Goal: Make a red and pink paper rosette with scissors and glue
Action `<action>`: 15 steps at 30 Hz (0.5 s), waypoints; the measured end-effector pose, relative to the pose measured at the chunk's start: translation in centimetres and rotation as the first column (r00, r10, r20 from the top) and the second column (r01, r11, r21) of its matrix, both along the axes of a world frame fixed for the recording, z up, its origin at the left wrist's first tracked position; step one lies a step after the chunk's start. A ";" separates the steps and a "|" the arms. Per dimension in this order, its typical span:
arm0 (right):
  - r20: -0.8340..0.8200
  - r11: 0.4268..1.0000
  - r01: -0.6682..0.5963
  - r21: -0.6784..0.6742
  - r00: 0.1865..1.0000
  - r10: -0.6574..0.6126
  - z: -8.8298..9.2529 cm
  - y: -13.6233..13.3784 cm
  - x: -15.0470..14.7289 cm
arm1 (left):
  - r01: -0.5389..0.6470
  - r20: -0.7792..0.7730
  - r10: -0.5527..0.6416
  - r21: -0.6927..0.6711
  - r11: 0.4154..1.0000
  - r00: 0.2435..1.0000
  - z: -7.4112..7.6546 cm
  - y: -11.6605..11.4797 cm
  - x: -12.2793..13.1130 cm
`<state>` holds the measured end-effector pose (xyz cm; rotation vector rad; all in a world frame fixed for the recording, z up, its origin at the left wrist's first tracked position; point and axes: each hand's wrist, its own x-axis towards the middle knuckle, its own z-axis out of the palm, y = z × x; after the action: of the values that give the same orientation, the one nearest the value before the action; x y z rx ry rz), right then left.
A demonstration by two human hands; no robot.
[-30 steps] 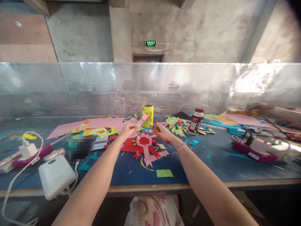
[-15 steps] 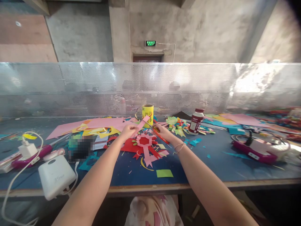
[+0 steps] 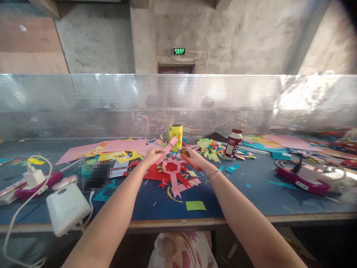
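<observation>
My left hand (image 3: 153,156) is closed on a strip of pink paper (image 3: 169,146), which slants up and to the right. In my right hand (image 3: 192,156) is a pair of scissors with orange handles (image 3: 192,163); the blades reach left to the strip. Whether the blades are apart is too small to tell. Just below both hands lies a paper rosette (image 3: 175,175) with a pink ring, a red middle and pink and red tails. A yellow cardboard tube (image 3: 175,134) stands upright behind the strip.
A dark red bottle (image 3: 233,145) and a multicoloured paper rosette (image 3: 209,147) are on the right. Pink sheets (image 3: 122,145) lie at the back left. A white power bank (image 3: 67,208) and a purple power strip (image 3: 302,182) flank the work area. A green paper piece (image 3: 195,205) lies near the front edge.
The camera view has shifted very slightly. Both hands, the pink strip and the scissors keep nearly the same positions.
</observation>
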<state>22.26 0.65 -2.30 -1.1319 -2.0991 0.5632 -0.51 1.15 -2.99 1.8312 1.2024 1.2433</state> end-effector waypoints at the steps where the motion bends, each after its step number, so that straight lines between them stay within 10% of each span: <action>1: 0.000 1.000 -0.002 0.000 1.000 0.002 0.0 0.0 0.0 | 0.004 -0.002 -0.003 0.006 1.000 1.000 0.0 0.0 0.0; 15: 0.024 1.000 0.016 0.022 1.000 -0.017 0.1 -0.2 -0.2 | -0.021 -0.027 0.021 0.016 1.000 0.999 0.7 -0.7 0.2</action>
<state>22.11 0.46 -2.16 -1.1480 -2.1096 0.5206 -0.26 0.49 -2.30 1.8568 1.2335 1.2458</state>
